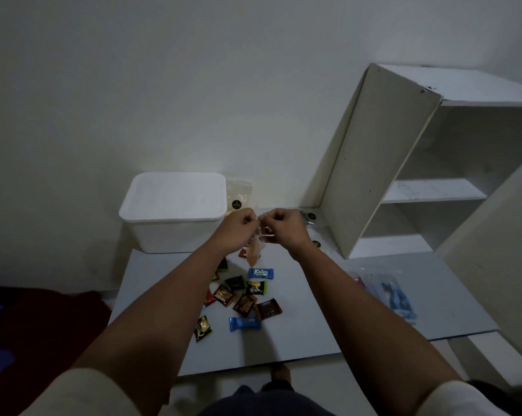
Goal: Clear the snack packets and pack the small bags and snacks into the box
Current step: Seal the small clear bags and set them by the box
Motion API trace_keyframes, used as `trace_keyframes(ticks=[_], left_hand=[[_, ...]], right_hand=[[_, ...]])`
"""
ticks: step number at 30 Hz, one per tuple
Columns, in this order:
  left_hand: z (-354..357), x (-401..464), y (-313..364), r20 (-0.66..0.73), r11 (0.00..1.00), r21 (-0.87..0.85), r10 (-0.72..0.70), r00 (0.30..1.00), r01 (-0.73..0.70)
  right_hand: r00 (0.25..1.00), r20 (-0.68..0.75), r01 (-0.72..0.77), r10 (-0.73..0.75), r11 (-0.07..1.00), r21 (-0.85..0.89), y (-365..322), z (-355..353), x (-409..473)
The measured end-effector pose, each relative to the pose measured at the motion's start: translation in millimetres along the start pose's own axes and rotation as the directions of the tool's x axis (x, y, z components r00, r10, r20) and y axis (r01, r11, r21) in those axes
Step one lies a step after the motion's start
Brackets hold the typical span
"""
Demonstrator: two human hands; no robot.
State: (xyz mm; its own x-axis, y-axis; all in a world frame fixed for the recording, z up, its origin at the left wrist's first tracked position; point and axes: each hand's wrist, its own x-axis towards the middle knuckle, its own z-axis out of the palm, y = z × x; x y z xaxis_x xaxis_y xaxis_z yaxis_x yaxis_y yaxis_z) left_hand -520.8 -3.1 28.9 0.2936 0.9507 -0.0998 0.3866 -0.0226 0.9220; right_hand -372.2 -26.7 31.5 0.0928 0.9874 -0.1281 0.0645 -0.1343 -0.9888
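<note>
Small bag (pixel 253 250) pinched between both grips — left (pixel 238 225), right (pixel 279 225).

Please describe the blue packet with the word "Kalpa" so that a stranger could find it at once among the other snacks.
Start at the white box at the back left of the grey board. In front of it, below the two hands, snack packets lie scattered. The Kalpa packet is the one farthest back in full view; unlike the other blue packet nearer the front edge, it shows pale lettering.

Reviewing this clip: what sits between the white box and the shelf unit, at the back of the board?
In the head view, a clear small bag with a dark round sticker stands beside the white box. Both hands pinch another clear bag short of the shelf unit.
</note>
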Motion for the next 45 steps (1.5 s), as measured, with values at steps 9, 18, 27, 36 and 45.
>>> trace_keyframes(ticks=[9, 18, 27, 36, 45], left_hand=[[0, 2, 0, -0.035, 0.995, -0.085, -0.054, 0.998, 0.050], [5, 9, -20, -0.048, 0.996, -0.083, -0.048, 0.998, 0.044], [8, 28, -54, -0.204, 0.994, 0.049, -0.085, 0.975, 0.097], [37, 94, -68, -0.081, 0.970, -0.184, -0.173, 0.982, 0.156], [65, 201, -81, -0.081, 0.894, -0.354, -0.323, 0.943, 0.276]], right_hand=[[0.997, 0.058, -0.046, 0.047, 0.999, -0.025, -10, -6, 5], [0.994, 0.063, -0.074, 0.085, 0.984, -0.160, 3, -6, 8], [0.975, 0.164, -0.102, 0.149, 0.960, -0.261, 16, -36, 29], [0.981, 0.047, -0.186, 0.190, 0.979, -0.077, 33, -74, 93], [0.949, 0.021, -0.310, 0.314, 0.945, -0.105, 103, -85, 174]])
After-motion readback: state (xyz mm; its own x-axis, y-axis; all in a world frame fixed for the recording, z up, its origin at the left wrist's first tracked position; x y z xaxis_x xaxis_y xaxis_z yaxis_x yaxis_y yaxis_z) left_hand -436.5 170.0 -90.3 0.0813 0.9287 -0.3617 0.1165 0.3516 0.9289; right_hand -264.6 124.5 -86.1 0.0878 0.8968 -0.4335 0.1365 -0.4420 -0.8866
